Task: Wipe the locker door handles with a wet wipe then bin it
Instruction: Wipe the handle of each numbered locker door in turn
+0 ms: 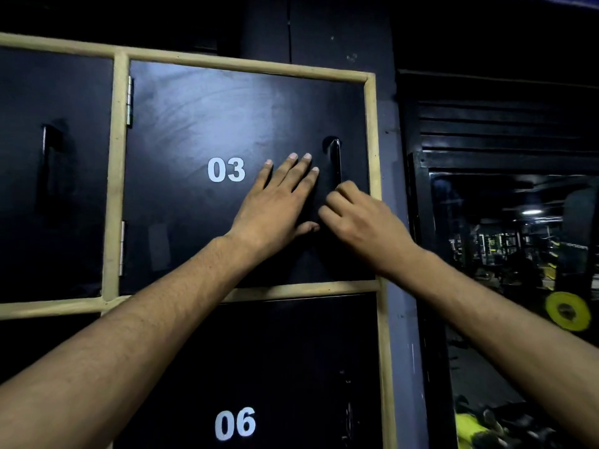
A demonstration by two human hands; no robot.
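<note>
Head view, the only one supplied.

Left hand (278, 199): palm flat against locker door 03 (194, 118), fingers straight and spread. The fingertips lie just beside the door handle (335, 160); I cannot tell whether the little finger touches it. This hand holds nothing and appears to brace the door.

Right hand (359, 215): fingers curled round the lower part of that handle, knuckles toward the camera. The upper part of the handle stands bare above my fingers.

Wet wipe: not visible. It may sit under the curled fingers, but I cannot tell. No bin is in view.

Other items: a second handle (48, 166) on the door to the left, door 06 (275, 367) below, and a pale wooden frame (115, 176) between the doors.

Step in hand, as I judge it: wiping the handle of door 03, lower section.

Possible faults from here:
1. Door swings out. Cause: the right hand pulls on the handle while the left hand eases its pressure.
2. Incomplete wipe. Cause: the grip covers only the lower section, so the top and the rear face of the handle could be missed.
3. Wipe drops. Cause: the fingers loosen during a stroke along the bar, and the dim light would make a fallen wipe hard to find.
4. Handles skipped. Cause: dark handles on dark doors are easy to overlook.
</note>
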